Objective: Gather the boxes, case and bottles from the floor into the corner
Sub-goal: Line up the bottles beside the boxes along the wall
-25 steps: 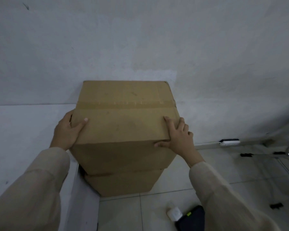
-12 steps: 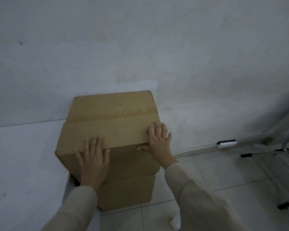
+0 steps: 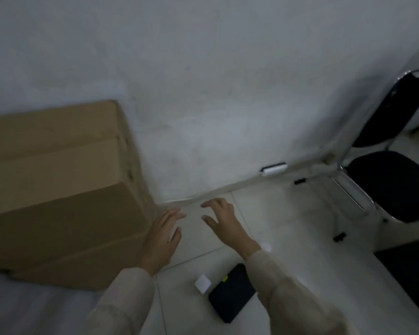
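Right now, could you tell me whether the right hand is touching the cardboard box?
Apart. The head view shows the right hand open over bare floor tile, well clear of the cardboard box.

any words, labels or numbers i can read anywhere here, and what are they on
None can be read.
Cardboard boxes: plain brown faces with tape, no print visible.
Black case: a small yellow-green tab, no legible lettering.
Small white cube: blank on the sides that show.
White device on the wall: too small and blurred to tell.
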`<state>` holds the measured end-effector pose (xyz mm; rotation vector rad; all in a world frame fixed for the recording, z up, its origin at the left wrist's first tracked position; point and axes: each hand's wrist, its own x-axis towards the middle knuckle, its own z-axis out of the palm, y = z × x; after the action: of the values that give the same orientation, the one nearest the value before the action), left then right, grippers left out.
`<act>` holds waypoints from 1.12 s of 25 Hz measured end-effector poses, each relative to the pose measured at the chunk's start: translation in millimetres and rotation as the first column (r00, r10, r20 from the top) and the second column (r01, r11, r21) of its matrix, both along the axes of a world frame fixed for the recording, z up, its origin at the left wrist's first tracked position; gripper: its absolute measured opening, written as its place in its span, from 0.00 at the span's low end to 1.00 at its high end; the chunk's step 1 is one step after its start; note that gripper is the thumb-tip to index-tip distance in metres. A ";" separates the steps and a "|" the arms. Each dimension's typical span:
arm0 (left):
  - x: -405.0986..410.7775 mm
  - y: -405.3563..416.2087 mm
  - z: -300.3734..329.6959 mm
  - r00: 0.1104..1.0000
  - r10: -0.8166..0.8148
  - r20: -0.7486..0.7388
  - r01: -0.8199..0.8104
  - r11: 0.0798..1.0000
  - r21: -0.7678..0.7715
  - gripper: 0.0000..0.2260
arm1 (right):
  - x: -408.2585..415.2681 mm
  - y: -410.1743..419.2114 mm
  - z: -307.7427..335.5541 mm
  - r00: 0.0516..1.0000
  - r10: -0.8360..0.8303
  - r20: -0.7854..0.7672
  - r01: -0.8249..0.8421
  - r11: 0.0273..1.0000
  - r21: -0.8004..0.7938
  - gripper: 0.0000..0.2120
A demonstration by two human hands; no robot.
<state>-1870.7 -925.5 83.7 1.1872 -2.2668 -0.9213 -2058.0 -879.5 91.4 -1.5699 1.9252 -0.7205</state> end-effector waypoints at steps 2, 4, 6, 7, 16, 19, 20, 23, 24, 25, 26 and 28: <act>-27.8 13.9 -29.5 0.999 -0.030 0.041 0.027 0.998 0.057 0.23 | -39.8 35.8 -34.5 0.993 -0.115 0.040 0.109 0.984 0.139 0.14; -48.7 27.7 -56.4 0.993 -0.087 0.085 0.077 0.991 0.110 0.22 | -63.9 69.4 -64.9 0.971 -0.223 0.082 0.197 0.948 0.250 0.12; -68.9 31.5 -88.7 0.980 -0.166 0.110 0.148 0.977 0.156 0.23 | -75.9 95.9 -97.7 0.939 -0.321 0.119 0.273 0.912 0.307 0.11; -78.9 30.2 -104.5 0.975 -0.193 0.112 0.172 0.970 0.172 0.25 | -79.1 105.8 -114.4 0.920 -0.371 0.126 0.315 0.892 0.325 0.11; -140.4 0.7 -338.5 0.890 -0.424 0.171 0.400 0.903 0.155 0.21 | -94.7 136.2 -359.9 0.714 -0.688 0.130 0.595 0.694 0.405 0.16; -168.2 -16.3 -425.9 0.880 -0.450 0.155 0.435 0.892 0.121 0.19 | -121.6 132.3 -449.1 0.637 -0.766 0.081 0.716 0.628 0.305 0.27; -178.4 -20.4 -449.9 0.875 -0.463 0.138 0.453 0.886 0.103 0.21 | -132.2 131.1 -474.4 0.622 -0.780 0.073 0.744 0.617 0.255 0.31; -206.6 -28.2 -519.5 0.844 -0.530 0.086 0.523 0.848 0.090 0.19 | -157.7 128.2 -548.9 0.697 -0.716 0.029 0.709 0.695 0.120 0.35; -214.0 -29.4 -539.6 0.820 -0.567 0.082 0.561 0.823 0.086 0.18 | -162.6 128.1 -571.0 0.734 -0.679 0.021 0.676 0.732 0.081 0.34; -218.9 -29.5 -557.7 0.789 -0.608 0.086 0.602 0.794 0.087 0.17 | -164.4 128.9 -590.3 0.762 -0.647 0.036 0.646 0.762 0.040 0.33; -222.6 -29.4 -575.3 0.757 -0.647 0.093 0.641 0.762 0.087 0.16 | -164.6 128.9 -608.6 0.774 -0.630 0.069 0.631 0.775 0.000 0.33; -228.1 -29.7 -595.9 0.692 -0.714 0.107 0.705 0.700 0.112 0.17 | -164.4 126.4 -633.4 0.768 -0.625 0.143 0.638 0.766 -0.079 0.36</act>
<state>-2098.7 -955.2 -512.2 0.3402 -2.8985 -1.1990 -2222.4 -753.1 -542.0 -0.8779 2.3780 -1.1905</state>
